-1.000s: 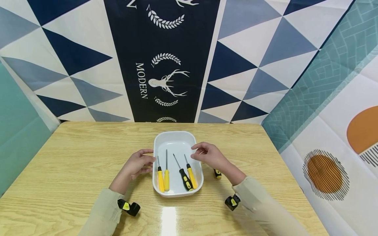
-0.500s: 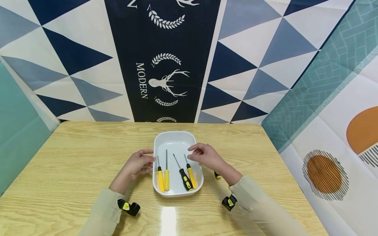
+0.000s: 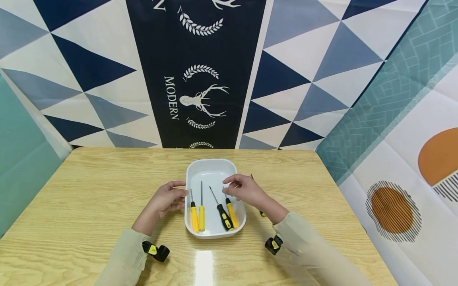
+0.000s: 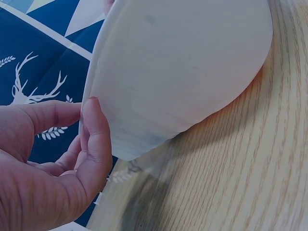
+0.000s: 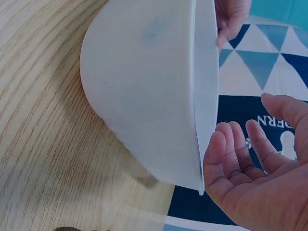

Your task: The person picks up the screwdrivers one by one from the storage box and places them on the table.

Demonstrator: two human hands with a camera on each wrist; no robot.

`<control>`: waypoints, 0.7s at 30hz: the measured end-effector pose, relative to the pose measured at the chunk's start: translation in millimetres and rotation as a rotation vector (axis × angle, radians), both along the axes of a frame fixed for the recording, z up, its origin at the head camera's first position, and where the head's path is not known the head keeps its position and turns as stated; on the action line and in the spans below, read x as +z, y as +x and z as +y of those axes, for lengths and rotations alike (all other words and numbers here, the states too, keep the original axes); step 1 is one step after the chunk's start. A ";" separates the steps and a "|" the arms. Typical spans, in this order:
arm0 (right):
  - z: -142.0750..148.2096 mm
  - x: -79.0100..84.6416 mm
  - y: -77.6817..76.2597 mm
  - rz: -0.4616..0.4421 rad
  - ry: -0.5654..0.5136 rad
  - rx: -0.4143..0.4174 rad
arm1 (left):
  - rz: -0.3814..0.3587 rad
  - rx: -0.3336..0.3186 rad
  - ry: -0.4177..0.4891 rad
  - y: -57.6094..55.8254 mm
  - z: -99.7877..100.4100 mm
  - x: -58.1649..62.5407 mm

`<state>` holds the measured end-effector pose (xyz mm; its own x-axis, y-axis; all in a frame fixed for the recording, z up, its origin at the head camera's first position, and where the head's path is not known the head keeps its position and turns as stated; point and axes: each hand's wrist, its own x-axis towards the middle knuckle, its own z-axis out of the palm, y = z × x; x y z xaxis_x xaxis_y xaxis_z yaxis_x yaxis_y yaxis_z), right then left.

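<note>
Lying side by side in the white tray (image 3: 212, 167), four screwdrivers show in the head view, their shafts pointing toward the patterned wall cloth (image 3: 200, 51). On the left are a yellow one with a black collar (image 3: 195, 219) and an all-yellow one (image 3: 202, 218); on the right, a black-and-yellow one (image 3: 225, 218) leans close to another yellow one with a black collar (image 3: 232, 214). The tray stands on the wooden table (image 3: 107, 198). The left hand (image 3: 166, 200) is at its left rim; the right hand (image 3: 247, 192) hovers over its right side, near the tip of the rightmost screwdriver. A small dark object (image 3: 262, 213), partly hidden by the right forearm, lies outside the tray.

In the left wrist view, the left hand pinches the rim between thumb and finger, one fingertip against the outer wall.

In the right wrist view, the right hand is loosely spread, fingers bent and thumb apart, gripping nothing; whether its nearest finger touches the rim, I cannot tell.
</note>
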<state>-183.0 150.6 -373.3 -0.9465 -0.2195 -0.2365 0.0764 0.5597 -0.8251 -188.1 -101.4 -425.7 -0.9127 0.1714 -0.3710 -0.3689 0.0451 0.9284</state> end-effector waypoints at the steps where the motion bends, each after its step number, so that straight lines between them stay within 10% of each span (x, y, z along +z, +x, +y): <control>1: -0.5 -0.1 0.0 -0.002 0.003 0.001 | 0.000 -0.001 0.000 0.0 0.0 0.0; 21: -13.2 -1.6 1.7 -0.024 -0.014 0.020 | 0.006 -0.015 0.012 0.1 -1.9 0.2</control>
